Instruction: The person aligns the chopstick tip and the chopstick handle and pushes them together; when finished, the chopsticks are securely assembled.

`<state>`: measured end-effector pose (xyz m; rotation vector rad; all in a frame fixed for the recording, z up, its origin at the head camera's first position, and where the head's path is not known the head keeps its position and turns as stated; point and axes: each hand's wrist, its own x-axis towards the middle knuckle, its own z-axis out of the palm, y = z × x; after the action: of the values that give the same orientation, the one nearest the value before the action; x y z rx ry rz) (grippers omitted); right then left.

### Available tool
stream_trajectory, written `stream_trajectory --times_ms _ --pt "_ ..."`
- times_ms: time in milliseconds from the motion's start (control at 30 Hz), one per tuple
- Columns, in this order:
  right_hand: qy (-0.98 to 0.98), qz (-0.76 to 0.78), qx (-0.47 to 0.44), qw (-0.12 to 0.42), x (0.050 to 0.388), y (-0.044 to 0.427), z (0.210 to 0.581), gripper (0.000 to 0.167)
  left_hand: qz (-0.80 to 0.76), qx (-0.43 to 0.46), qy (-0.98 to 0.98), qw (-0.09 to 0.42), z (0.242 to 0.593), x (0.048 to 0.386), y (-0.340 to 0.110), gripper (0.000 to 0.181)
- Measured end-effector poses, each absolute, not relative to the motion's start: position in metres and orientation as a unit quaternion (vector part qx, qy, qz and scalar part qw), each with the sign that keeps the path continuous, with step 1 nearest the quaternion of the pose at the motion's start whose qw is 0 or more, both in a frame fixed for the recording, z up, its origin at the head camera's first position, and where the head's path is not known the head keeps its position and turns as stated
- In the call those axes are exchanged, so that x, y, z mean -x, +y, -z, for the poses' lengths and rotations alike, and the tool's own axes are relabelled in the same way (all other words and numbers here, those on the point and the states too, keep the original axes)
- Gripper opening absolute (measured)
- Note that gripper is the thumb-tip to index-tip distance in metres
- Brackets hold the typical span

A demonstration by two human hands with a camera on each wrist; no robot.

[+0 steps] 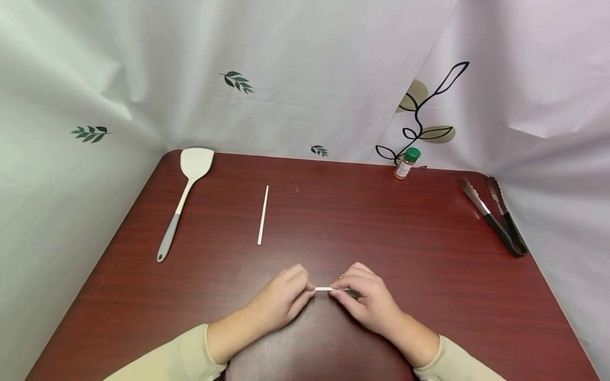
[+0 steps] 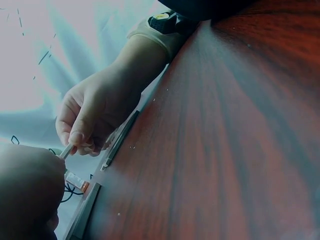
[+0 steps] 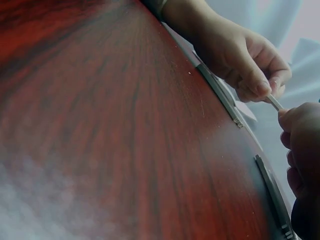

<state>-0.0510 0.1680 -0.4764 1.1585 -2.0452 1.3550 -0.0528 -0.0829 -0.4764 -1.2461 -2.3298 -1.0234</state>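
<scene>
Both hands pinch a thin white stick, apparently a chopstick [image 1: 323,289], held level just above the table near its front. My left hand [image 1: 281,296] grips the left part and my right hand [image 1: 369,296] the right part, thumbs facing each other. Only a short middle length shows between the fingertips in the head view; the rest is mostly hidden by the hands. The left wrist view also shows the chopstick [image 2: 66,151] between the two hands, as does the right wrist view. A second white chopstick [image 1: 263,215] lies on the table beyond my left hand.
On the dark red table [image 1: 362,222], a white spatula [image 1: 188,182] with a grey handle lies at the left. A green-capped spice bottle [image 1: 404,165] stands at the back edge. Black-handled metal tongs [image 1: 498,222] lie at the right. White patterned curtains [image 1: 295,63] surround the table.
</scene>
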Motion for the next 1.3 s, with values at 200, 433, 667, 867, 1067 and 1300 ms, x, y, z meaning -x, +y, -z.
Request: stream_trajectory --times_ms 200,433,667,867,1067,1300 --pt "-0.739 -0.489 -0.414 0.210 0.050 0.166 0.476 0.008 0.362 0.442 -0.804 0.163 0.476 0.052 -0.083 0.018" --pt "-0.743 -0.478 -0.408 0.231 0.050 0.168 0.472 0.008 0.383 0.444 -0.792 0.170 0.477 0.053 -0.079 0.018" --pt "-0.746 -0.494 -0.350 0.277 0.051 0.173 0.474 0.018 0.420 0.426 -0.787 0.152 0.479 0.055 -0.079 0.013" --pt "-0.729 -0.608 -0.250 0.191 0.046 0.178 0.472 0.025 0.431 0.404 -0.792 0.153 0.479 0.055 -0.084 0.006" --pt "-0.664 -0.722 -0.154 0.113 0.049 0.178 0.468 0.033 0.418 0.423 -0.788 0.162 0.477 0.058 -0.087 0.020" --pt "-0.607 -0.789 -0.053 0.077 0.062 0.182 0.463 0.046 0.399 0.487 -0.755 0.180 0.476 0.062 -0.088 0.018"
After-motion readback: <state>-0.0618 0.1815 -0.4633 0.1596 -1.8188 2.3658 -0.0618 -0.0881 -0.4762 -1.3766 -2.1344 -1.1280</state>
